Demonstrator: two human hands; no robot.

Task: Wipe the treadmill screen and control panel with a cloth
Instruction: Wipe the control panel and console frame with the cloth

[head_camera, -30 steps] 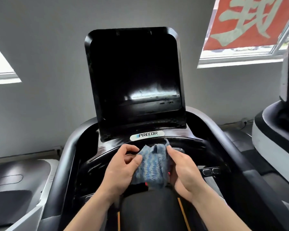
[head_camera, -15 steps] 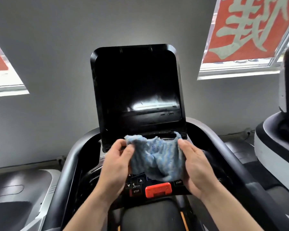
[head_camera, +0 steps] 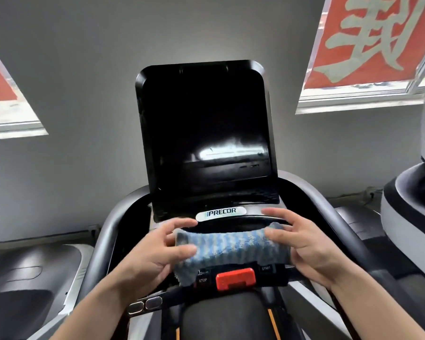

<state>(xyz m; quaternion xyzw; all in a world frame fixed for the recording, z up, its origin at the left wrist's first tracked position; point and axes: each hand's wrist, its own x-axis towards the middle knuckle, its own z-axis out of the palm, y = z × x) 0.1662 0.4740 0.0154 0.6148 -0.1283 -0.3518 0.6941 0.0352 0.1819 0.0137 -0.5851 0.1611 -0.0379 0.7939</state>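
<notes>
Blue-striped cloth point(head_camera: 231, 246) was stretched across the control panel point(head_camera: 265, 273), just below the PRECOR badge point(head_camera: 220, 213) and above the red stop key point(head_camera: 235, 278). Left hand point(head_camera: 152, 256) pinched its left end, thumb on top. Right hand point(head_camera: 307, 244) gripped the right end, fingers curled. Dark screen point(head_camera: 204, 133) stood tilted above, untouched. Windows with red banners point(head_camera: 368, 38) sat either side.

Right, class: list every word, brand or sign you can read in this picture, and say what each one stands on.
"PRECOR": white oval badge beneath the black treadmill screen.
"STOP": black control-panel button left of the red-orange safety clip.
"START": black control-panel button right of that clip.
Large pale Chinese character, cut off by the frame: red window banner, upper right.
Small marks above "STOP": too small to read.
</notes>
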